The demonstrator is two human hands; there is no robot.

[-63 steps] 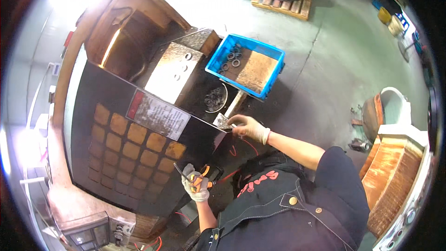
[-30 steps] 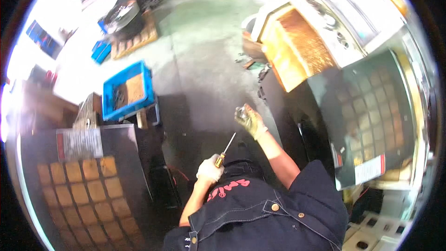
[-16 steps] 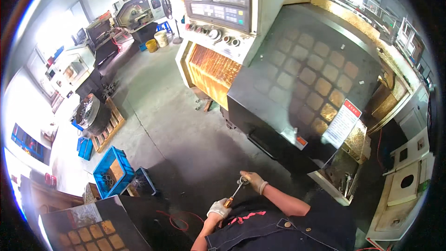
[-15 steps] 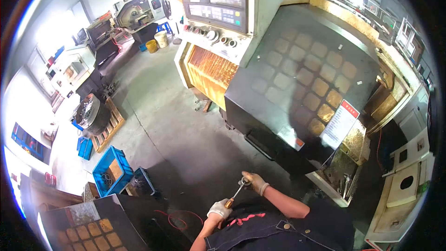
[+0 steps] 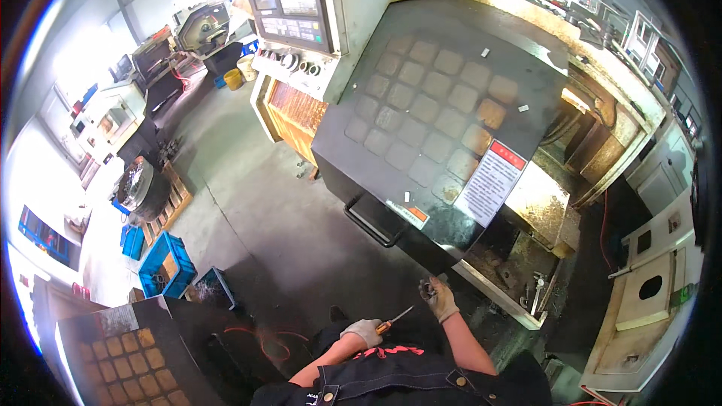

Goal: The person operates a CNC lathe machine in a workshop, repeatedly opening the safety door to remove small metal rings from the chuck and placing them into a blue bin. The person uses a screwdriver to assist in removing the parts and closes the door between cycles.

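Observation:
My left hand (image 5: 364, 331), in a pale work glove, is closed round the orange handle of a screwdriver-like tool (image 5: 384, 326). Its thin metal shaft points up and right, toward my other hand. My gloved right hand (image 5: 443, 303) has its fingers curled round a small metal ring (image 5: 427, 288), partly hidden by the fingers. Shaft tip and ring are apart. Both hands are in front of my dark apron, short of the near corner of the machine's dark sliding door (image 5: 421, 124).
A black door handle (image 5: 374, 222) juts out ahead. Right of it, the machine's opening has a metal tray (image 5: 519, 271) with tools. A control panel (image 5: 293, 11) stands beyond. Blue crates (image 5: 167, 265) sit at left, near another machine's dark cover (image 5: 120, 357). A red hose lies on the floor.
The tool's shaft has come out of the ring, and my hands have moved apart. My right hand has shifted right. The view has turned right, nearer the machine opening.

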